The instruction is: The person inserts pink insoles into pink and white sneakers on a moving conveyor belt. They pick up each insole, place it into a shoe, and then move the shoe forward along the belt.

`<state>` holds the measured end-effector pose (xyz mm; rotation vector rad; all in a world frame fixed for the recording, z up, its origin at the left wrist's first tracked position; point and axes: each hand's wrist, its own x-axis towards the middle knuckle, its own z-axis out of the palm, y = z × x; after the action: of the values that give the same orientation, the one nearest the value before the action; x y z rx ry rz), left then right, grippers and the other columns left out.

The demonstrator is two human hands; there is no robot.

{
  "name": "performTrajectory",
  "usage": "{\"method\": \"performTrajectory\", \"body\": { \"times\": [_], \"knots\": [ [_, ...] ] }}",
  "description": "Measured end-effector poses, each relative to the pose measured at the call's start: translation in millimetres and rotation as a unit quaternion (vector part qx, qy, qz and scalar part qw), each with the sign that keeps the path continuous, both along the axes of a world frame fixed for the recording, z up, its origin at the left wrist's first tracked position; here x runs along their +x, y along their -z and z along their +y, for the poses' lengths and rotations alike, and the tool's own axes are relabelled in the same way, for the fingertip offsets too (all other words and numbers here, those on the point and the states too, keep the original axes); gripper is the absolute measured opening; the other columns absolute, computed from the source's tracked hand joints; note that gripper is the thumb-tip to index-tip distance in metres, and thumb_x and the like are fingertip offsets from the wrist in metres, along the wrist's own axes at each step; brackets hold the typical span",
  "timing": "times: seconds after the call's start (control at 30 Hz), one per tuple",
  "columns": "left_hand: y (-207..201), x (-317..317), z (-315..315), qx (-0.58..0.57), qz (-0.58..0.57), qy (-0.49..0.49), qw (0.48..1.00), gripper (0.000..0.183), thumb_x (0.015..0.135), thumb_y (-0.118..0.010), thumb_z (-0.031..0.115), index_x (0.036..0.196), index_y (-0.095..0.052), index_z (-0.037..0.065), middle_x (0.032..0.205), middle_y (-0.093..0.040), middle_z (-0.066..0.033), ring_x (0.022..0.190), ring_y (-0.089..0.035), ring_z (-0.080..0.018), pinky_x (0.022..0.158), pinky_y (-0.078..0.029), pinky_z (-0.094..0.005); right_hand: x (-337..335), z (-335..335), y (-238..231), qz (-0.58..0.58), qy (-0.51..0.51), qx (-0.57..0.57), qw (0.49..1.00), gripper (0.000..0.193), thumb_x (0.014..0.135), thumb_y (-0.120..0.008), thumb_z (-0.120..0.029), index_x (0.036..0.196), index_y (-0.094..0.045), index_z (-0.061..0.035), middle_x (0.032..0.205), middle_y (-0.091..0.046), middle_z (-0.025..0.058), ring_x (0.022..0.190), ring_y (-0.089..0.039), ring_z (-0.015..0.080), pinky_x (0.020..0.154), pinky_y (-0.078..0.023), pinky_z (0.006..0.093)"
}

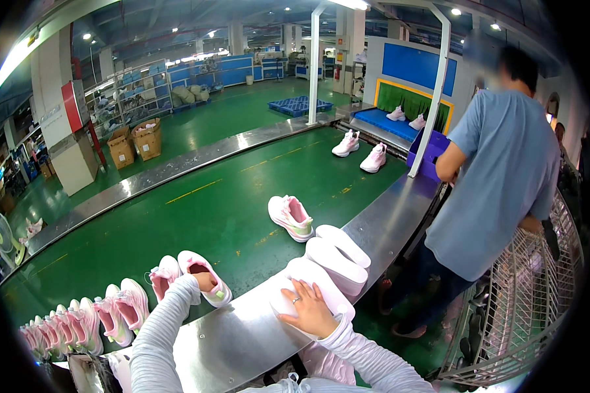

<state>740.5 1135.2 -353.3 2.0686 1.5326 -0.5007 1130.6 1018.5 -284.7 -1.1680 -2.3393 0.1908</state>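
Observation:
My left hand (206, 281) reaches into the opening of a pink and white sneaker (220, 290) on the green conveyor belt; its fingers are hidden inside. A second pink sneaker (166, 274) stands just left of it. My right hand (310, 310), wearing a ring, lies flat with fingers spread on a white sole-shaped piece (331, 295) at the metal edge. More white sole-shaped pieces (339, 265) lie right beyond that hand. Farther up the belt sits a single pink sneaker (288, 215), touching neither hand.
Several pink sneakers (121, 308) line the belt at left. A sneaker pair (360, 154) sits farther along, before a machine opening with a blue bed (383, 123). A co-worker in a blue shirt (495, 177) stands at right by a wire rack (518, 308). A white post (432, 92) rises from the edge.

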Motion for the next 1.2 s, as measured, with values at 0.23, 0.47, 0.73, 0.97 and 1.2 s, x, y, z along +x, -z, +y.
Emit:
{"method": "performTrajectory", "body": {
  "times": [0.23, 0.47, 0.73, 0.97, 1.2],
  "knots": [
    [43.2, -29.4, 17.4, -0.131, 0.139, -0.021, 0.981, 0.046, 0.072, -0.065, 0.033, 0.107, -0.062, 0.004, 0.102, -0.063, -0.0128, 0.095, -0.061, -0.0253, 0.083, -0.046, -0.0371, 3.9, 3.2, -1.7, 0.004, 0.000, -0.007, 1.000, 0.059, 0.079, -0.062, -0.045, 0.127, -0.049, -0.0119, 0.137, -0.039, 0.0196, 0.127, -0.037, 0.0366, 0.104, -0.025, 0.0545],
    [37.7, -42.1, 26.3, -0.087, 0.148, -0.051, 0.984, 0.051, 0.071, -0.065, 0.036, 0.107, -0.059, 0.000, 0.105, -0.059, -0.0116, 0.098, -0.058, -0.0266, 0.086, -0.046, -0.0392, 7.5, 6.9, -1.2, 0.004, 0.001, -0.018, 1.000, 0.060, 0.079, -0.063, -0.044, 0.127, -0.050, -0.0107, 0.138, -0.038, 0.0209, 0.128, -0.036, 0.0376, 0.105, -0.024, 0.0556],
    [30.2, -99.9, -13.7, 0.260, -0.432, -0.348, 0.790, 0.040, 0.081, -0.057, 0.032, 0.107, -0.057, 0.001, 0.107, -0.057, -0.0119, 0.095, -0.060, -0.0291, 0.080, -0.050, -0.0423, 11.6, 13.7, 2.7, 0.001, -0.005, -0.006, 1.000, 0.061, 0.078, -0.063, -0.044, 0.127, -0.049, -0.0105, 0.137, -0.038, 0.0224, 0.127, -0.038, 0.0373, 0.105, -0.025, 0.0547],
    [37.8, -79.8, 3.7, 0.197, -0.594, -0.599, 0.500, 0.030, 0.091, -0.052, 0.032, 0.111, -0.055, 0.010, 0.100, -0.063, -0.0082, 0.090, -0.064, -0.0250, 0.073, -0.055, -0.0400, 15.0, 15.4, 3.6, 0.002, -0.001, -0.012, 1.000, 0.060, 0.078, -0.063, -0.044, 0.127, -0.049, -0.0117, 0.137, -0.038, 0.0203, 0.128, -0.037, 0.0356, 0.106, -0.024, 0.0540],
    [2.5, -39.2, -5.9, 0.418, -0.517, -0.542, 0.513, 0.020, 0.091, -0.048, 0.011, 0.107, -0.057, 0.003, 0.106, -0.062, -0.0146, 0.092, -0.063, -0.0279, 0.074, -0.054, -0.0363, 20.1, 17.8, 5.6, 0.008, -0.011, -0.019, 1.000, 0.061, 0.079, -0.062, -0.046, 0.128, -0.048, -0.0101, 0.140, -0.034, 0.0221, 0.129, -0.035, 0.0385, 0.105, -0.025, 0.0565]
  ]
}}
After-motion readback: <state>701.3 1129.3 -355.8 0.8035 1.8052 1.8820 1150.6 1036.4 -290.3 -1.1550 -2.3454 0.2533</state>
